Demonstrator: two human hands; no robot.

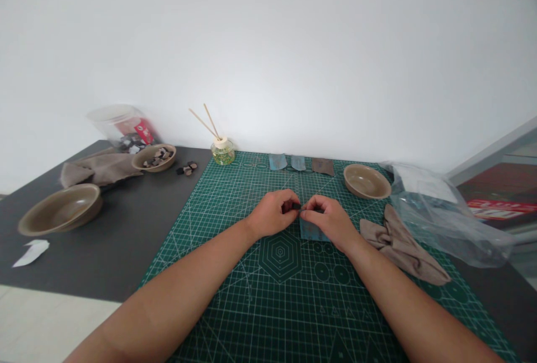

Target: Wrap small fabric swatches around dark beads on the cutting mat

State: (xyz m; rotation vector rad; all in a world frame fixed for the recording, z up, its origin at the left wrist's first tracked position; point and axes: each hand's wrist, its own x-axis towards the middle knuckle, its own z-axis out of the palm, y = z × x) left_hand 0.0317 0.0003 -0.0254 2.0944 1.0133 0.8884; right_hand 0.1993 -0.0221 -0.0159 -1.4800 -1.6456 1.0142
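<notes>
Over the green cutting mat (218, 206), both of my hands meet with fingers pinched together. My left hand (274, 213) is closed on a small dark piece (296, 206), which looks like a dark wooden bit. The fingertips of my right hand (329, 218) are also closed at that piece, from the other side. Under the right hand shows a worn blue sheet (311, 232), apparently sandpaper; whether the right fingers pinch it too is hidden.
Two blue sheets (277, 161) and a brown one (323, 166) lie behind. A bowl (356, 173), brown cloth (403, 248) and plastic bag (444, 212) stand right. Left are a bowl of pieces (140, 163), loose pieces (187, 169), another bowl (54, 212), jar (113, 119) and reed diffuser (222, 151).
</notes>
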